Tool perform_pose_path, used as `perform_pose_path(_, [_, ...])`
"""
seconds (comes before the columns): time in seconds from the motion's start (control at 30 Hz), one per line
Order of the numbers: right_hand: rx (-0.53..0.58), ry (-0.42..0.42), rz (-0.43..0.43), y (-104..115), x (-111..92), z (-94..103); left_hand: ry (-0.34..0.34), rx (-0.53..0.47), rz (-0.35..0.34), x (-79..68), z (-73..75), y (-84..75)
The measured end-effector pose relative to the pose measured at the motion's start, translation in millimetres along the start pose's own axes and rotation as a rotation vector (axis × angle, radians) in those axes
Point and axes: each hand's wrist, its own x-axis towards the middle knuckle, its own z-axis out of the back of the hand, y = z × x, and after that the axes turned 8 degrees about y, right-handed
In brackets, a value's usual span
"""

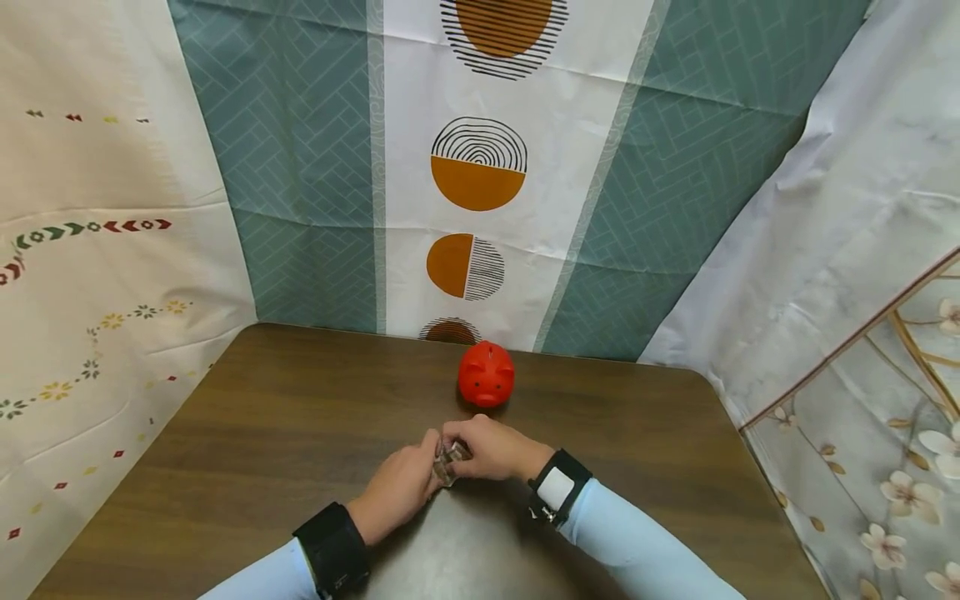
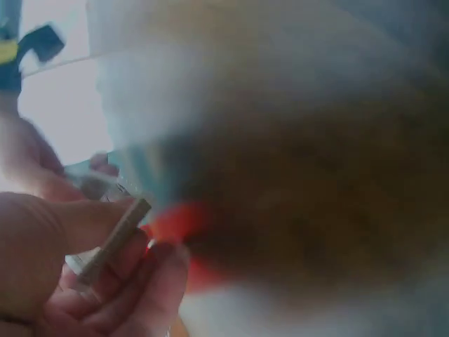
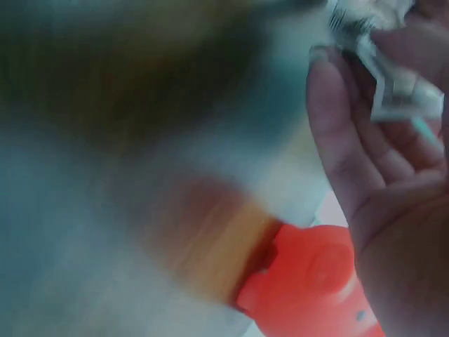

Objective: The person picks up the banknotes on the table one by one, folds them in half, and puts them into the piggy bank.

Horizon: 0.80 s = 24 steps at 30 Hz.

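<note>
Between my two hands, over the middle of the table (image 1: 330, 392), is a folded banknote (image 1: 452, 460). My left hand (image 1: 401, 487) pinches one side of it between thumb and fingers; in the left wrist view the folded note (image 2: 112, 242) shows as a narrow strip. From the other side my right hand (image 1: 495, 450) grips the note too, its crumpled printed end (image 3: 407, 98) showing in the right wrist view. Just beyond the hands stands a red piggy bank (image 1: 486, 377), upright and facing me, apart from both hands. Its body (image 3: 312, 281) is partly cut off in the right wrist view.
Patterned cloth (image 1: 480, 275) hangs along the table's far edge. A cream embroidered cloth (image 1: 112, 275) hangs at the left and a white floral one (image 1: 862, 400) at the right. Both wrists wear black bands (image 1: 561, 486). Much of both wrist views is blurred.
</note>
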Motion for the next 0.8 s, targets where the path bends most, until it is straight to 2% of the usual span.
perform_pose_path(0.03, [0.051, -0.037, -0.01, 2.2, -4.7, -0.7, 0.0, -0.012, -0.013, 0.2, 3.1, -0.2])
perform_pose_path(0.1, [0.176, -0.119, -0.018, 6.4, -14.7, -0.8, -0.002, -0.111, -0.026, 1.6, 11.2, -1.3])
perform_pose_path(0.13, [0.245, -0.166, -0.014, 8.5, -20.1, -0.7, -0.007, -0.188, -0.038, 2.3, 15.6, -1.7])
perform_pose_path(0.3, [0.565, -0.462, 0.048, 19.3, -51.3, 2.1, -0.077, -0.719, -0.116, 5.2, 37.6, -9.3])
perform_pose_path(0.4, [0.675, -0.622, 0.091, 30.0, -67.8, 7.2, -0.135, -0.907, -0.152, 6.7, 51.7, -20.7])
perform_pose_path(0.5, [0.744, -0.705, 0.127, 45.6, -82.4, 15.1, -0.199, -1.011, -0.163, 6.7, 68.4, -36.2])
perform_pose_path(0.6, [0.794, -0.749, 0.163, 63.4, -96.4, 23.8, -0.247, -1.06, -0.171, 3.7, 86.4, -53.3])
perform_pose_path(0.67, [0.82, -0.784, 0.184, 74.2, -105.4, 28.1, -0.249, -1.059, -0.172, 0.9, 97.0, -63.3])
perform_pose_path(0.8, [0.857, -0.894, 0.169, 91.4, -120.4, 32.3, -0.197, -1.034, -0.16, -6.0, 112.8, -79.9])
